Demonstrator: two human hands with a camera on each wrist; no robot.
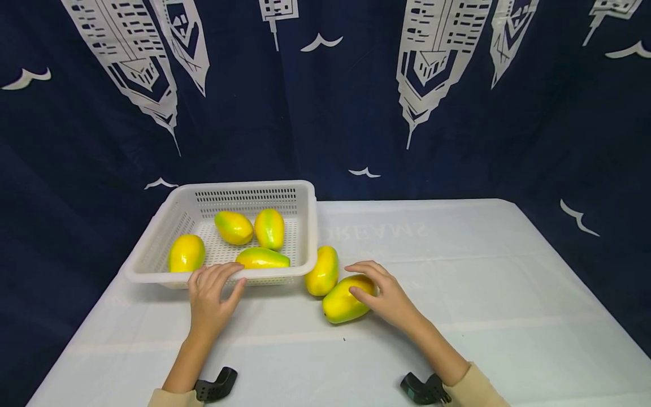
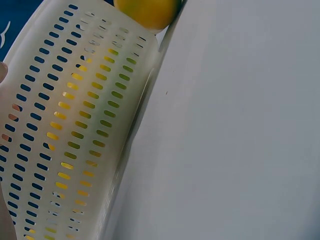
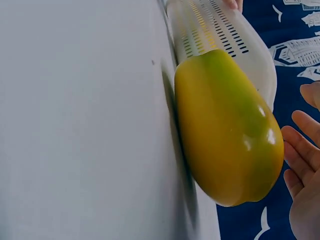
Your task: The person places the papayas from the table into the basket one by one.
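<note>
My left hand [image 1: 209, 297] holds the near rim of a white perforated plastic basket [image 1: 157, 278], its fingers over the edge and its thumb outside. Skin shows through the slots in the left wrist view. Inside the basket lie several shiny yellow-green mangoes [image 1: 234, 228]. Just outside its right corner, one mango [image 1: 325, 270] stands on the table beside a nearer mango [image 1: 342, 302]. Around that nearer mango my right hand [image 1: 386, 297] is spread, thumb on the near side and fingers beyond. In the right wrist view its loosely extended fingers [image 3: 300, 145] are right at the fruit's surface.
A white cloth [image 1: 483, 282] covers the table, which runs out to the right. Behind it hangs a dark blue curtain [image 1: 325, 113] with pale building prints. Black bands [image 1: 217, 385] are worn on both wrists, below beige sleeves.
</note>
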